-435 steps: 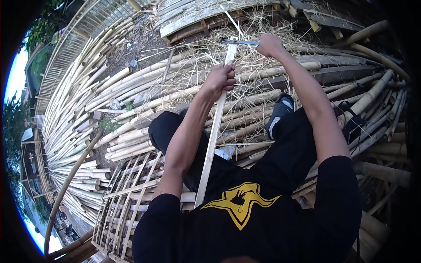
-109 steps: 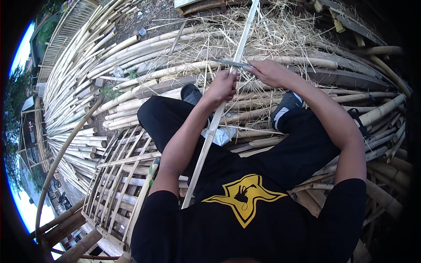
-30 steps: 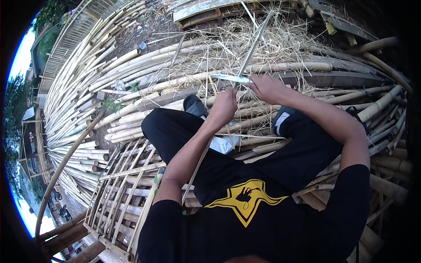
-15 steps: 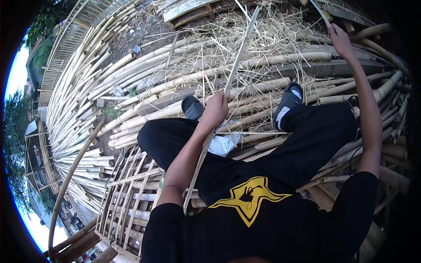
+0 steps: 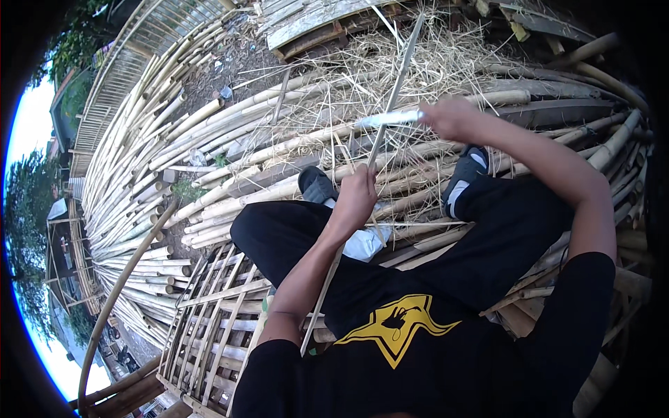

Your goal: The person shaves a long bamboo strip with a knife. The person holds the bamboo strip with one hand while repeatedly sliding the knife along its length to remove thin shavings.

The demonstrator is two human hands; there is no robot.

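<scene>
A long, thin bamboo strip point(image 5: 397, 87) slants up and away from my left hand point(image 5: 357, 198), whose fingers are wrapped round it. Its lower end runs back past my left forearm toward my shirt. My right hand point(image 5: 449, 120) is closed on a knife, its handle hidden in my fist. The bright, slightly blurred knife blade point(image 5: 390, 118) points left and crosses the strip above my left hand. Whether the blade touches the strip or passes over it, I cannot tell. A crumpled white bag point(image 5: 364, 244) lies below my left hand, between my legs.
Pale shavings point(image 5: 432, 66) are heaped ahead over bamboo poles point(image 5: 279, 150). More poles point(image 5: 132, 167) are stacked along the left. A slatted bamboo frame point(image 5: 216, 313) stands by my left side. Wooden boards point(image 5: 313, 28) sit at the far edge. My sandalled feet point(image 5: 317, 184) rest among the poles.
From the far upper right, my right hand has swung down and left with the knife, bringing the blade to the strip. My left hand still grips the strip, slightly lower in view.
</scene>
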